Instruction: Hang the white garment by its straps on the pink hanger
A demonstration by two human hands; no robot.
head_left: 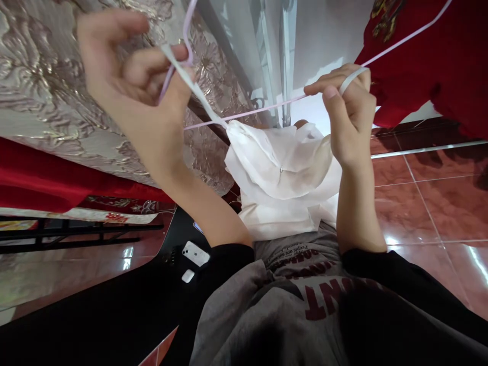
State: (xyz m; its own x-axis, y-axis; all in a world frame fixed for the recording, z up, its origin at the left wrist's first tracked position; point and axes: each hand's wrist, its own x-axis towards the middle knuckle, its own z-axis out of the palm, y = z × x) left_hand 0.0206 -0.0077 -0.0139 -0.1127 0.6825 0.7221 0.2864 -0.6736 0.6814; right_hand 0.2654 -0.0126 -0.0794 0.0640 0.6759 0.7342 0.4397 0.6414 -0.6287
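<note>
My left hand point(152, 96) is raised at the upper left, its fingers curled, with lilac yarn point(186, 25) looped over the index finger. A narrow white strap point(198, 91) runs from these fingers down to a white cloth point(282, 188) gathered on my lap. My right hand point(351, 112) is closed, its index finger pointing left along a taut strand of the same yarn. That strand crosses above the cloth and passes through the right hand to the upper right. A white loop point(348, 81) lies around the right fingers.
Patterned, shiny drapery point(41, 91) hangs at the left, and red cloth point(434, 66) at the upper right. A white phone point(195, 253) and a small white case point(188, 276) lie on a black seat point(114, 310) beside me. Red tiles point(419, 213) cover the floor.
</note>
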